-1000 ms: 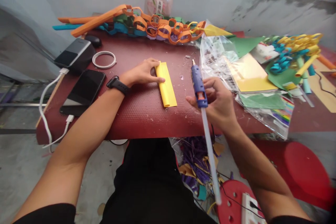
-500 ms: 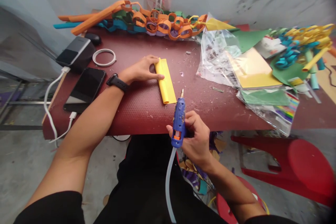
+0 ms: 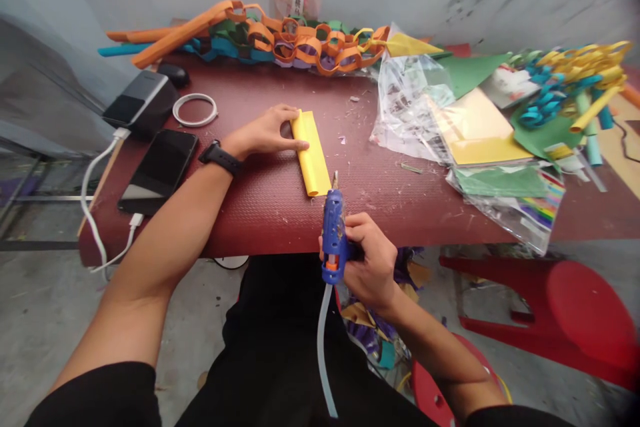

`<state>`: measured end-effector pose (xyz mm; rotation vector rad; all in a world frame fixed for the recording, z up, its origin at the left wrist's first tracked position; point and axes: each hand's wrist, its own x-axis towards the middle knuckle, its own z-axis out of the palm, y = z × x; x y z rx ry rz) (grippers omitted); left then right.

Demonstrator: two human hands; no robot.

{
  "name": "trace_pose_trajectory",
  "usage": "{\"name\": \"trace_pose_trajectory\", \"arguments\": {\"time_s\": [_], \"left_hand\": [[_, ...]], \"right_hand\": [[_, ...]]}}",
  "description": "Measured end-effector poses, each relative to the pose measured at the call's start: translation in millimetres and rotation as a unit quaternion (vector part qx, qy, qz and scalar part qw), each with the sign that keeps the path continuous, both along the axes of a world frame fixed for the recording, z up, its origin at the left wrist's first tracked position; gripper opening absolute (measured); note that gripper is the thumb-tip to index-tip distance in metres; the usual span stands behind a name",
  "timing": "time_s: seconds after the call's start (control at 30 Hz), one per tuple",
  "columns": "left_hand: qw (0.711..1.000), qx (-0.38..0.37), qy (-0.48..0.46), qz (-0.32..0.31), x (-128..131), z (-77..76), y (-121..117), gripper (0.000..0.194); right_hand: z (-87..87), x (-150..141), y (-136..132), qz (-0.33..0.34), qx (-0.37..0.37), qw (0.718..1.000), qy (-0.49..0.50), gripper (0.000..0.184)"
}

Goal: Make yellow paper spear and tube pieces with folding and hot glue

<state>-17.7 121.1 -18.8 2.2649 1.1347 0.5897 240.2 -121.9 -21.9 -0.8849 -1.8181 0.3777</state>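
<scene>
On the dark red tabletop lies a piece of yellow paper [image 3: 313, 159], rolled into a tube along its left side with a flat flap on the right. My left hand [image 3: 273, 130] holds the roll's upper part, thumb on top and fingers around the far end. My right hand [image 3: 370, 257] grips a blue glue gun [image 3: 334, 233] at the table's front edge. Its metal nozzle points up, close to the lower right corner of the yellow paper. A long translucent glue stick [image 3: 324, 353] trails from the gun's back toward my lap.
Orange paper chains [image 3: 300, 47] stretch along the back. A phone [image 3: 161, 167], a coiled white cable [image 3: 195, 110] and a black charger box [image 3: 143, 103] sit left. To the right are a clear plastic bag [image 3: 407, 107], a yellow paper stack [image 3: 480, 133] and blue-yellow chains [image 3: 543, 103]. Red stools [image 3: 590, 307] stand below.
The glue gun in my right hand has moved slightly left, its nozzle nearer to the yellow paper's lower corner. My left hand keeps its hold on the roll. The view shifts a little.
</scene>
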Motion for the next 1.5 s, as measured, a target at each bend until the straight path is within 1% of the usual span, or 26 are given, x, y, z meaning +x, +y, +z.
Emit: {"name": "trace_pose_trajectory", "arguments": {"time_s": [0.07,0.13,0.23,0.33,0.4,0.47,0.5,0.57,0.67,0.77,0.83,0.97,1.1,1.2,1.4,1.5], "left_hand": [[1.0,-0.001,0.001,-0.001,0.3,-0.2,0.4,0.067],[1.0,-0.002,0.001,0.0,0.8,-0.6,0.9,0.064],[1.0,0.001,-0.004,-0.001,1.4,-1.0,0.8,0.06],[1.0,0.005,-0.009,-0.002,1.2,-0.5,-0.1,0.061],[1.0,0.002,-0.011,-0.004,0.7,0.1,-0.7,0.061],[1.0,0.0,-0.013,-0.005,0.3,1.0,-1.3,0.062],[1.0,0.0,-0.014,-0.006,0.1,1.5,-1.7,0.063],[1.0,-0.001,-0.013,-0.006,0.1,2.6,-2.6,0.065],[1.0,-0.006,-0.007,-0.004,0.4,4.2,-3.8,0.07],[1.0,-0.01,-0.008,-0.003,0.8,4.4,-3.8,0.071],[1.0,-0.009,-0.009,-0.004,1.2,3.7,-3.1,0.069],[1.0,-0.007,-0.012,-0.007,1.9,1.6,-1.8,0.062],[1.0,-0.009,-0.02,-0.005,2.5,0.1,-1.4,0.064],[1.0,-0.008,-0.02,-0.005,2.9,0.3,-1.5,0.06],[1.0,-0.002,-0.022,-0.01,2.7,1.5,-2.4,0.06],[1.0,0.0,-0.025,-0.012,2.5,1.4,-3.0,0.062]], "right_hand": [[4.4,6.5,11.1,-0.011,-0.008,1.0,-0.017,0.035],[9.6,16.8,27.9,-0.028,-0.02,0.999,-0.026,0.034],[19.8,35.0,58.4,-0.045,-0.068,0.996,-0.025,0.031],[36.0,48.3,87.2,-0.05,-0.117,0.992,-0.018,0.031],[49.4,51.7,104.9,-0.062,-0.153,0.986,-0.033,0.029],[61.4,51.3,124.1,-0.1,-0.159,0.981,-0.055,0.023],[66.0,50.0,134.7,-0.108,-0.163,0.979,-0.064,0.021],[71.6,46.0,157.8,-0.094,-0.184,0.975,-0.087,0.021],[73.9,37.5,190.7,-0.049,-0.24,0.961,-0.125,0.018],[75.7,28.0,212.1,-0.01,-0.281,0.95,-0.137,0.018],[77.5,22.6,218.8,-0.005,-0.292,0.947,-0.135,0.02],[78.1,17.3,222.2,-0.004,-0.293,0.947,-0.132,0.024],[73.1,16.7,223.0,0.005,-0.284,0.949,-0.137,0.027],[69.0,15.5,223.2,0.013,-0.278,0.949,-0.147,0.029],[66.2,11.5,216.8,0.029,-0.283,0.943,-0.175,0.023],[67.3,11.7,209.6,0.03,-0.289,0.939,-0.184,0.025]]}}
